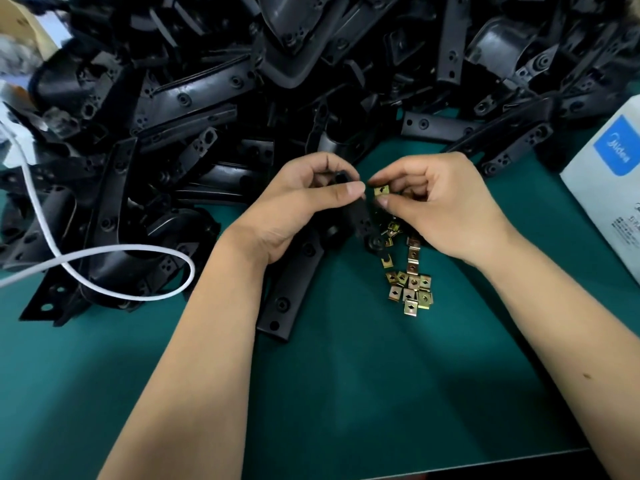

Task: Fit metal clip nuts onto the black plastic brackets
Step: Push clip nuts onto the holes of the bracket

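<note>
Clip nut (381, 191), brass-coloured and square, sits pinched between the thumb and forefinger of the right hand (436, 206), held just beside the upper end of a black bracket (360, 216). The left hand (304, 202) grips that bracket near its top, thumb laid flat across the front and fingers curled round behind, so the part hangs tilted above the green mat (346, 393). Nut and bracket tip are very close; whether they touch cannot be told. Below the right hand, a loose scatter of more clip nuts (410, 289) lies on the mat in a ragged line that widens into a small heap nearest the person. Another long black bracket (289, 289) lies flat on the mat under the left wrist, running toward the near edge. Beyond both hands, a big heap of black plastic brackets (259, 81) fills the far side of the table from left to right. A white cable (114, 252) loops over the left part of that heap. At the right edge stands a white box (609, 188) with a blue label, well apart from the nuts. Both bare forearms reach in from the bottom of the view.
</note>
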